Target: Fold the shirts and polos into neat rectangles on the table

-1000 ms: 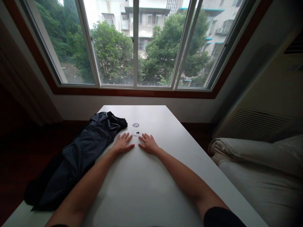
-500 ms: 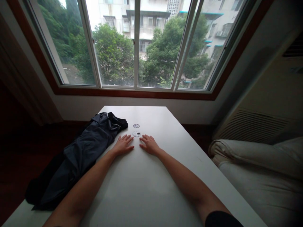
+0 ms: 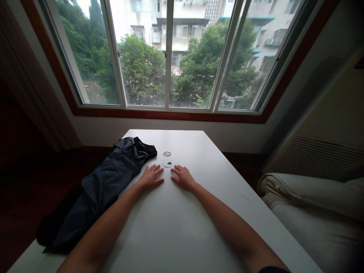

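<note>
My left hand (image 3: 151,177) lies flat on the white table (image 3: 176,227), fingers spread and holding nothing. Opposite it, my right hand (image 3: 182,177) also rests palm down on the tabletop with its fingers apart. Just beyond the gap between my fingertips is a round cable-hole cover (image 3: 167,163) with a dark opening. A smaller round piece (image 3: 167,154) sits a little farther back. To the left of my left hand, a dark grey and black garment (image 3: 108,180) with thin white piping is spread along the table's left side, close to my forearm.
A wide sliding window (image 3: 167,110) with a brown frame stands past the table's far edge. On the right is a pale cushioned seat (image 3: 309,193), with a vented cabinet (image 3: 318,155) behind it. A curtain (image 3: 54,113) hangs at the left.
The whole view has shifted slightly, so everything appears a little farther right and lower. Both hands stay flat on the table, and the garment lies as before.
</note>
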`<state>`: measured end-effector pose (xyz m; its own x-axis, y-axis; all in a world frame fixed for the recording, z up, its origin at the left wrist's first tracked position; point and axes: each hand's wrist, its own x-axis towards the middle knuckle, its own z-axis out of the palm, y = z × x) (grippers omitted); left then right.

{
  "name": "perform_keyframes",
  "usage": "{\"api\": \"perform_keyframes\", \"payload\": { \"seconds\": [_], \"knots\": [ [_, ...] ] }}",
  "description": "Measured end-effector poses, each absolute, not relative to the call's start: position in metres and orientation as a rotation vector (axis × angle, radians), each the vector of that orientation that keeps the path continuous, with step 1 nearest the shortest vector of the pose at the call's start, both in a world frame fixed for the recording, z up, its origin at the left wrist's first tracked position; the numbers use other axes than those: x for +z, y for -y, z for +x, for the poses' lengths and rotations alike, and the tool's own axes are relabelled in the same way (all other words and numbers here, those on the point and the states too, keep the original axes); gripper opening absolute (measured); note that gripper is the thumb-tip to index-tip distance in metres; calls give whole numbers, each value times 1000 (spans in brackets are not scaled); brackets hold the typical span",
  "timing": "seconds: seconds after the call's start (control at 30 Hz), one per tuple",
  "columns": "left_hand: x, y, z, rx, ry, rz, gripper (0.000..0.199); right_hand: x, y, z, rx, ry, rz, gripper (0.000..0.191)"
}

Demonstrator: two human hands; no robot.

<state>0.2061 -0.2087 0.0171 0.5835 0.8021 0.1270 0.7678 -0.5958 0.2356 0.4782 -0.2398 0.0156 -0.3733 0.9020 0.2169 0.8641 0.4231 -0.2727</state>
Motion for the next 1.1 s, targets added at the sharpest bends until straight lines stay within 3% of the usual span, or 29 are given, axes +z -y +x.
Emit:
{"api": "perform_keyframes", "payload": {
  "seconds": [1.1],
  "knots": [
    [18,208,208,252,-1355,2670,73,19,244,478,136,2374,-1533,53]
  ]
}}
